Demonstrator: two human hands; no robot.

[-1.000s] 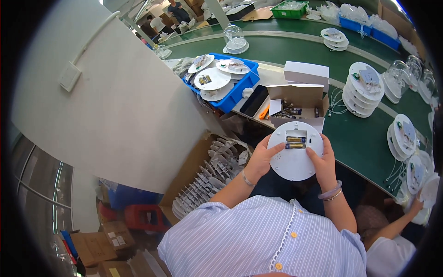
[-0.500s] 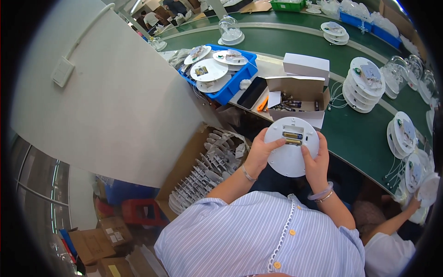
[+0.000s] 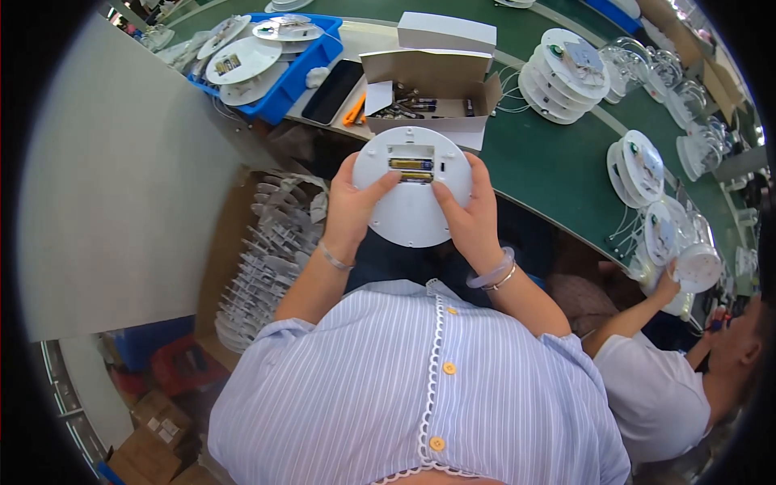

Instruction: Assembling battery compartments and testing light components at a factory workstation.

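Between both hands is a round white plastic base (image 3: pixel 411 218), its battery compartment facing up. Two AA-type batteries (image 3: pixel 411 164) lie side by side in the compartment, and a bare slot shows above them. My left hand (image 3: pixel 356 202) grips the left edge, with its thumb at the lower battery's left end. On the right edge, my right hand (image 3: pixel 471 214) is closed, its thumb resting beside the compartment's lower right corner. Just beyond the base stands an open cardboard box (image 3: pixel 426 65) holding several loose batteries (image 3: pixel 416 105).
A blue crate (image 3: pixel 317 73) of white bases stands far left, beside a black phone (image 3: pixel 334 91) and an orange cutter (image 3: pixel 354 110). Stacked bases (image 3: pixel 559 95) sit on the green conveyor (image 3: pixel 525 166). A carton (image 3: pixel 212 275) of discs is below left. A co-worker's hand (image 3: pixel 664 284) works at right.
The whole view has shifted, so the bench, crate and hands appear farther left and higher. My grip on the base and the two batteries look unchanged. More of the co-worker shows.
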